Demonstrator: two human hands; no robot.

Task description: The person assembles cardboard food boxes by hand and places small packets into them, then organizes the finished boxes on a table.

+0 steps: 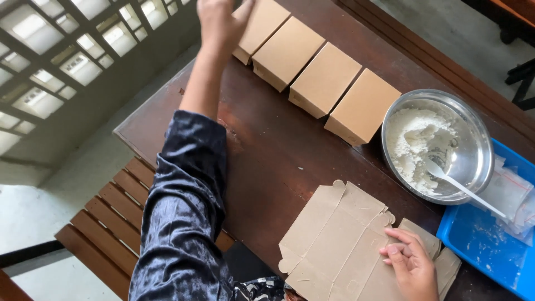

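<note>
Left hand (218, 22) far left, fingers laid on end box (257, 27) of 4-box row; grip unclear. Right hand (409, 262) flat, open on unfolded cardboard blanks (334, 239) (near edge). Flour bowl (468, 161) w/ spoon (465, 189), blue tray (479, 239) right.

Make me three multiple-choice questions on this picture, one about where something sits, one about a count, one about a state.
1. Where does the metal bowl sit?
A. left of the boxes
B. between the row of boxes and the blue tray
C. on the bench

2. How many folded cardboard boxes stand in the row?
A. two
B. four
C. six

3. What is the right hand doing?
A. resting on flat cardboard sheets
B. holding the spoon
C. raised in air

Answers: 1 B, tray at its right. 2 B, four side by side. 3 A, fingers lie on the unfolded sheets; the left hand reaches the far box.
</note>
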